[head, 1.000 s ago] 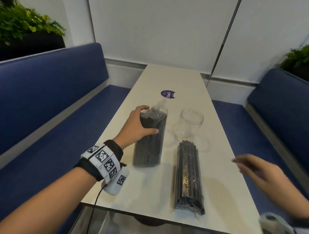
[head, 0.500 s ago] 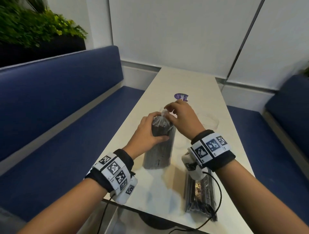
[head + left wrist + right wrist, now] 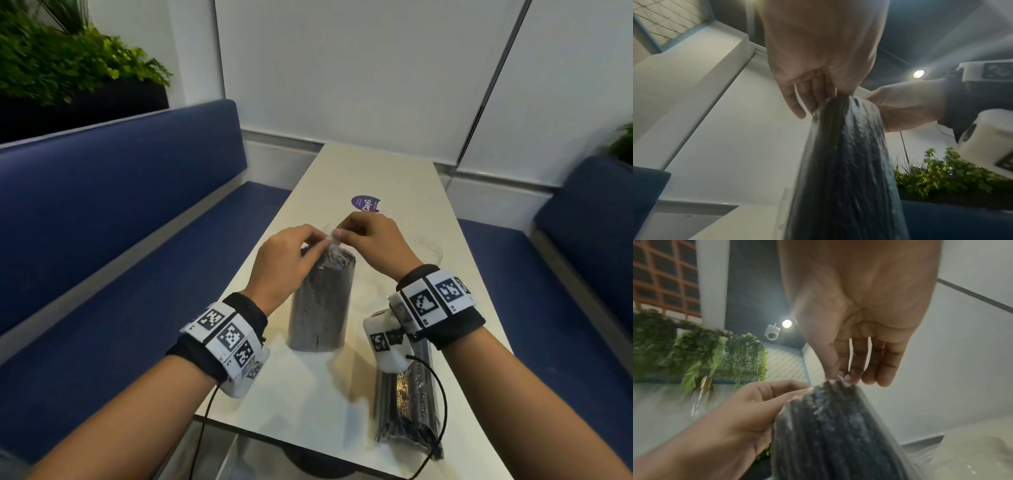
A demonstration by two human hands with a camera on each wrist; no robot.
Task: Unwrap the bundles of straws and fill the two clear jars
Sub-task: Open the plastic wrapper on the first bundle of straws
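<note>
A bundle of black straws [image 3: 322,305] in clear plastic wrap stands upright in a clear jar on the white table [image 3: 394,178]. My left hand [image 3: 291,257] and right hand [image 3: 370,240] both pinch the gathered wrap [image 3: 330,245] at the bundle's top. In the left wrist view the bundle [image 3: 844,170] rises to my left hand [image 3: 813,97], with the right hand [image 3: 906,107] beside it. In the right wrist view my right hand [image 3: 840,376] pinches the wrap at the bundle [image 3: 834,431]. A second wrapped bundle [image 3: 406,404] lies flat at the near right. A second clear jar [image 3: 430,251] shows partly behind my right wrist.
A purple round sticker [image 3: 365,205] lies on the table beyond my hands. Blue bench seats [image 3: 102,240] run along both sides. A green plant [image 3: 61,65] sits behind the left bench. The table's near edge [image 3: 308,448] is close below my wrists.
My right hand came in from the right and took the wrap's top. My left hand slid up from the bundle's side to pinch the wrap as well.
</note>
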